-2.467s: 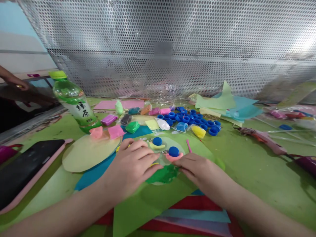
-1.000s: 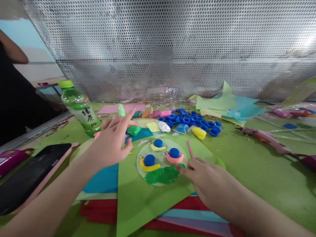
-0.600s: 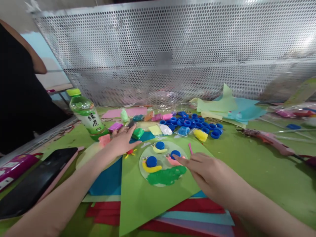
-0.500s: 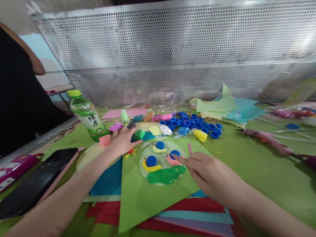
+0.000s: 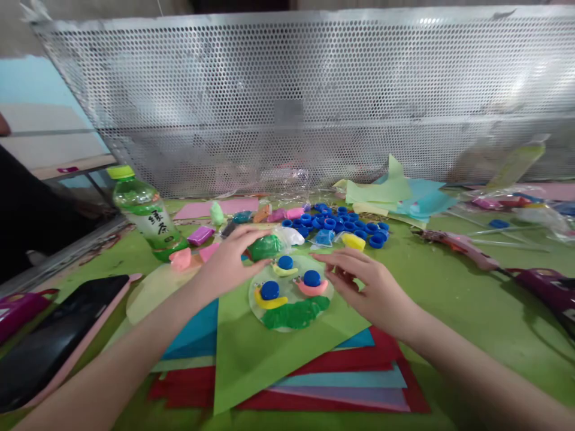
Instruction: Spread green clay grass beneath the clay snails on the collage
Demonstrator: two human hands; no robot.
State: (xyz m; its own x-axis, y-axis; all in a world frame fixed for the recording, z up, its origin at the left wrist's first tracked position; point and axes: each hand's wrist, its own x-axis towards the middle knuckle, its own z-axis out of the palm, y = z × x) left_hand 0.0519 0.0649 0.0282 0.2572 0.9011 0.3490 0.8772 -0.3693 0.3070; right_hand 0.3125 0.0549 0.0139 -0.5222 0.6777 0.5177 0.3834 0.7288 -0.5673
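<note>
Leaning in, we have red sheets (image 5: 193, 383) nearest us, then a green sheet (image 5: 251, 371) bearing a pale disc (image 5: 290, 287) with a green patch (image 5: 296, 314) along its near edge. The pink snail (image 5: 313, 290) sits on the disc's right side, its blue cap now uncovered: our right hand (image 5: 377, 287) has lifted its fingertip off it. Those fingers are loosely curled and parted, with nothing visible in them, just beside the snail. Our left hand (image 5: 229, 263) has taken up the green packet (image 5: 265, 245), which lay beside it a moment ago; its thumb and fingers stand partly open around the packet, seemingly holding it at the disc's far left edge. So green clay is at hand, and the snail stands without our touch.

Counting outward, we see three snails, each with one blue cap, and one phone (image 5: 67, 335). About a dozen clay lumps and packets lie past the disc, though some overlap. The loose blue caps (image 5: 345, 224) are too heaped for us to count exactly. There is one glue gun (image 5: 467, 248) to the right, one green bottle (image 5: 150, 221) to the left, and one perforated metal screen (image 5: 287, 72) behind.
</note>
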